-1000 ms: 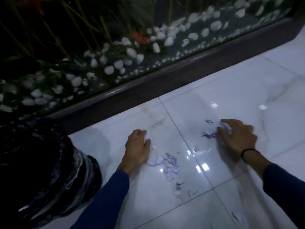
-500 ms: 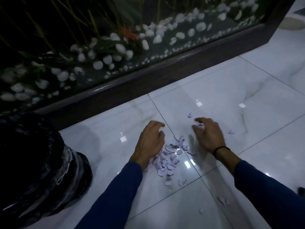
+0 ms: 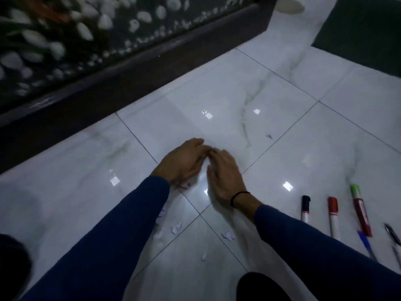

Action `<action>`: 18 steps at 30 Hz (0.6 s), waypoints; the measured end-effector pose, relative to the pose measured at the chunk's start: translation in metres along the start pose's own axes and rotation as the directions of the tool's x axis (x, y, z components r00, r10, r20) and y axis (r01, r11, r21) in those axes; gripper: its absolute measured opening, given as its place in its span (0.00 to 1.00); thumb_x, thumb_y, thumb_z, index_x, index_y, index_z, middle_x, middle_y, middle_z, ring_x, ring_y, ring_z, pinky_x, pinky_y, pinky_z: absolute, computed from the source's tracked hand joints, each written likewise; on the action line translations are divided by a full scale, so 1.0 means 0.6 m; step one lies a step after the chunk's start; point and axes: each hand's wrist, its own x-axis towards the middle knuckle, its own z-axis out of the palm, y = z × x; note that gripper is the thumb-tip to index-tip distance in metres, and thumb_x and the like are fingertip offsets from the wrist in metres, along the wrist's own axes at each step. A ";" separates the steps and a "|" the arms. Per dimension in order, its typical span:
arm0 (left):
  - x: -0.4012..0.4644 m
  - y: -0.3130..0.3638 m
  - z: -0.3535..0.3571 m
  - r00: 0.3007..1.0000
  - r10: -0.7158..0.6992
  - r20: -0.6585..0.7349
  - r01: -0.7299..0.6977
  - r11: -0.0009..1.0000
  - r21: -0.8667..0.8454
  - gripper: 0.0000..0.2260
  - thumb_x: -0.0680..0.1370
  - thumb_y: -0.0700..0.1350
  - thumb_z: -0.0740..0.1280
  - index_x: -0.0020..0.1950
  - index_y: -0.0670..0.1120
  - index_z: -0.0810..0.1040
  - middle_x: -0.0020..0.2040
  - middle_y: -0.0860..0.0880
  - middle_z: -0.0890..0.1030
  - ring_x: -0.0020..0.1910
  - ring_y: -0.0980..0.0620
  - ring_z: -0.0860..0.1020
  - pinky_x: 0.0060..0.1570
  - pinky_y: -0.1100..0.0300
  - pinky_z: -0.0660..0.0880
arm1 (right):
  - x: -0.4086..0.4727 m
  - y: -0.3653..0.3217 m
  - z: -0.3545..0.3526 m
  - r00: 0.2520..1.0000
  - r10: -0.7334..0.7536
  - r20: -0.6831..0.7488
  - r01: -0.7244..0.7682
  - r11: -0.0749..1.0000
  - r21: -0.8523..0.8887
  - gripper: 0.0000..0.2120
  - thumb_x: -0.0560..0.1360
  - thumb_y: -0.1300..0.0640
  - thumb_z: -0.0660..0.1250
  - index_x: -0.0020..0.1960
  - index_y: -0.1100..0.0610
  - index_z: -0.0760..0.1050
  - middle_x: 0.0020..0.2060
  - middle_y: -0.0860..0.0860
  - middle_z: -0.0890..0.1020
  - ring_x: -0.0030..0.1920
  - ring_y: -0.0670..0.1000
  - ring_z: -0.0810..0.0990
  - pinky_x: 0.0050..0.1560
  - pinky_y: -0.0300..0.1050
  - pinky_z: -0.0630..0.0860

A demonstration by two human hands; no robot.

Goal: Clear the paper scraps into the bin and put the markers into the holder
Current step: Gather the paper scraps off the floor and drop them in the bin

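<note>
Our left hand (image 3: pixel 183 160) and right hand (image 3: pixel 225 174) rest cupped on the tiled floor (image 3: pixel 217 94), fingertips meeting, fingers relaxed; paper scraps (image 3: pixel 176 228) lie beneath our wrists, markers (image 3: pixel 333 216) to the right.

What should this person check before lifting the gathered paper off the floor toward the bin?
1. Both hands around the pile: ok. The left hand and right hand are cupped together on the floor tile, fingertips touching.
2. Grip on the scraps: cannot tell. The pile is hidden under the hands.
3. All scraps gathered: not ok. Loose paper scraps lie near the sleeves, outside the hands.
4. Bin in reach: cannot tell. Only a dark shape shows at the lower left edge.
5. Markers put away: not ok. The black marker, red marker and green-capped marker lie on the floor to the right.
</note>
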 end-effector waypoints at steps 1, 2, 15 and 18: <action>-0.021 0.003 0.003 1.000 0.004 0.016 -0.004 1.000 0.002 0.22 0.84 0.46 0.58 0.78 0.45 0.69 0.80 0.41 0.64 0.78 0.41 0.65 0.76 0.49 0.63 | -0.016 -0.013 0.003 1.000 -0.014 0.011 0.013 0.998 0.060 0.23 0.83 0.56 0.58 0.76 0.59 0.65 0.75 0.56 0.66 0.76 0.58 0.61 0.76 0.44 0.51; -0.049 -0.001 0.004 1.000 0.019 0.013 -0.019 1.000 0.005 0.23 0.83 0.49 0.56 0.78 0.45 0.70 0.79 0.42 0.66 0.77 0.43 0.67 0.75 0.50 0.65 | -0.034 -0.028 0.004 0.999 -0.031 0.020 0.028 0.994 0.104 0.23 0.83 0.57 0.58 0.77 0.58 0.64 0.76 0.54 0.66 0.77 0.57 0.60 0.76 0.41 0.49; -0.187 -0.051 -0.024 0.954 0.003 -0.300 0.009 0.999 0.036 0.19 0.78 0.54 0.59 0.62 0.50 0.84 0.67 0.49 0.81 0.57 0.47 0.83 0.51 0.53 0.80 | 0.089 0.126 -0.141 0.917 0.317 -0.243 -0.333 0.942 -0.028 0.21 0.81 0.52 0.59 0.72 0.58 0.70 0.73 0.56 0.70 0.74 0.58 0.65 0.74 0.51 0.61; -0.173 -0.049 -0.021 0.935 -0.051 -0.351 0.033 0.998 -0.058 0.14 0.81 0.49 0.64 0.63 0.48 0.83 0.69 0.48 0.79 0.62 0.49 0.80 0.59 0.55 0.75 | 0.102 0.190 -0.159 0.878 0.461 -0.127 -0.473 0.878 -0.078 0.23 0.81 0.48 0.55 0.70 0.61 0.68 0.71 0.58 0.68 0.72 0.60 0.65 0.70 0.55 0.67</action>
